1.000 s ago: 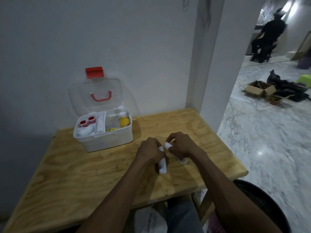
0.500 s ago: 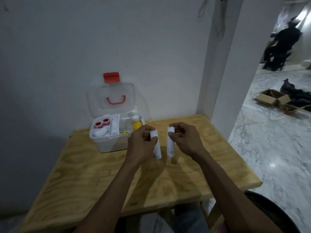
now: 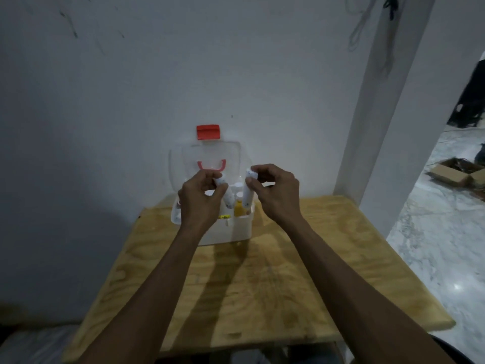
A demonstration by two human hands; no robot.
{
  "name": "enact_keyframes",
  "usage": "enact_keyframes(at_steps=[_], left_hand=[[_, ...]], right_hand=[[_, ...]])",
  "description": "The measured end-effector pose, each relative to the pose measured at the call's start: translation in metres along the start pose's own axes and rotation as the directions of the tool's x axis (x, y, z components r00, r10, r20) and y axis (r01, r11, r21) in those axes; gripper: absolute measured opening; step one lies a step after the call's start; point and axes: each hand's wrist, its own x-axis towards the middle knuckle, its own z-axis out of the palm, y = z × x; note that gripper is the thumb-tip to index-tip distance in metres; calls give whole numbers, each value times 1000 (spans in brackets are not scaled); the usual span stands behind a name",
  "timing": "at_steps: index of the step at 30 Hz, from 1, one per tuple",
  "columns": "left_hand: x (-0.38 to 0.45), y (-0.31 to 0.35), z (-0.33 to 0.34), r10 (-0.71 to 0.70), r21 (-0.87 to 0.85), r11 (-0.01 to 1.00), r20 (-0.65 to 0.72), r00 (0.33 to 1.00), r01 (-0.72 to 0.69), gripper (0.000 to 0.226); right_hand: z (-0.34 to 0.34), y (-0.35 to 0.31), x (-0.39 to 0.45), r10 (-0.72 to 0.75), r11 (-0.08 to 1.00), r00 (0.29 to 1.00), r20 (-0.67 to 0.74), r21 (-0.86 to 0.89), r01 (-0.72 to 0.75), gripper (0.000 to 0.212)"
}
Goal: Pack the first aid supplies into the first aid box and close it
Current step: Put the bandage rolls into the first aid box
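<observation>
Over the open first aid box (image 3: 237, 227) at the tabletop's (image 3: 288, 271) far edge, the left hand (image 3: 200, 199) grips one white tube (image 3: 227, 197) and the right hand (image 3: 277, 191) pinches another (image 3: 248, 195). Both tubes look light, smooth and slightly squashy, so a hold near the cap end suits them.

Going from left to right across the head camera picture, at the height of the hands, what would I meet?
Left hand → white tube it holds → white tube held by right hand → white pillar → cardboard boxes on the marble floor.
</observation>
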Motion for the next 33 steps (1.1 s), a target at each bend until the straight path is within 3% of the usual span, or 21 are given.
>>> enact_keyframes(at_steps=[7,15,22,33], left_hand=[[-4,-20,17,4,23,1000,119,993,-6,19],[-9,-31,21,-90,159,986,286,954,46,17],[-4,-36,19,-75,294,954,403,912,-51,15],[-4,-33,20,-80,285,958,402,912,-41,28]], right_hand=[[11,21,-2,35,999,997,65,-33,-33,17],[19,45,-13,119,988,982,149,-121,-101,18],[19,49,-20,175,972,962,210,-191,-135,23],[17,46,-19,194,951,947,257,-285,-117,29]])
